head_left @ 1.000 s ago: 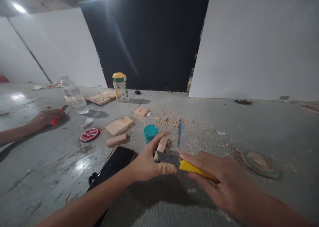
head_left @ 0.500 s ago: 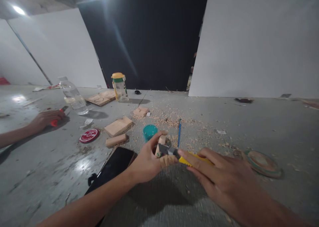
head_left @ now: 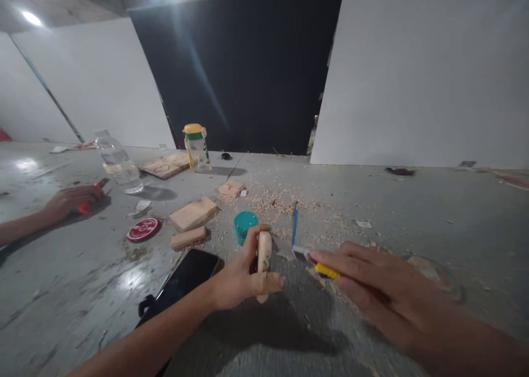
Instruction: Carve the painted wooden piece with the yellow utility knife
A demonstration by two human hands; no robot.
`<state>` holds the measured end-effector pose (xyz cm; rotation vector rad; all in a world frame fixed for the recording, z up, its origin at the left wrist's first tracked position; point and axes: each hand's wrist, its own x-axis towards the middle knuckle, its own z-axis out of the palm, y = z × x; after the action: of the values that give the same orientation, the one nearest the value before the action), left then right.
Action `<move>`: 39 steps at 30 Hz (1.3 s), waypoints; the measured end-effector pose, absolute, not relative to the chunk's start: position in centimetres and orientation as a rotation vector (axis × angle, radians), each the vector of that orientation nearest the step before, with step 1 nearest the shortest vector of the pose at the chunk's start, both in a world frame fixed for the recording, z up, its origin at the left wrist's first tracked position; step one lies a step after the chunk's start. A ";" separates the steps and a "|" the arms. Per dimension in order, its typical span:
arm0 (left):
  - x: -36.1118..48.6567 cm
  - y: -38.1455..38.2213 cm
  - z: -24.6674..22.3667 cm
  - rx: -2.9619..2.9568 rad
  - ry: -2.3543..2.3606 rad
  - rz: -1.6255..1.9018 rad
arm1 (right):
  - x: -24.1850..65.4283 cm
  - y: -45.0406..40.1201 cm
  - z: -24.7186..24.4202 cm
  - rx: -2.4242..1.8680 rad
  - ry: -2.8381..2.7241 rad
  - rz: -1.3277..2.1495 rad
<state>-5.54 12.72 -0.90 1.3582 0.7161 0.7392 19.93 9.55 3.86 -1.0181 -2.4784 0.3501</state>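
Note:
My left hand grips a small pale wooden piece with green marks, held upright between thumb and fingers; the thumb has a tan wrap round it. My right hand is closed on a yellow utility knife. The knife's blade, blurred, points left, just right of the wooden piece and apart from it. Behind my left hand stands a teal round container. A blue pencil-like stick lies beyond the knife.
A black phone, a wooden block, a wooden board and a red round lid lie at left. Farther back are a clear bottle and a yellow-lidded bottle. Another person's hand holds a red knife. Shavings litter the floor.
My right hand has drawn the knife right, off the wooden piece. The wooden piece now stands more upright in my left hand, its thumb lower. The other person's hand has shifted slightly left.

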 end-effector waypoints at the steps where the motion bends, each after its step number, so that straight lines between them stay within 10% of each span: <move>1: -5.6 12.9 -1.0 1.379 0.710 0.759 | 19.9 9.6 3.9 -0.977 -2.509 0.351; 31: -5.3 13.3 -0.4 1.511 0.714 0.853 | 18.9 10.1 1.9 -0.906 -2.525 -0.370; 39: -3.8 9.8 0.3 1.550 0.743 0.579 | 24.2 14.1 3.1 -1.453 -2.047 -0.361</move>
<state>-3.79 9.80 0.26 1.5502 0.7432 0.5787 24.18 14.09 3.11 -1.4531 -2.0468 -0.3606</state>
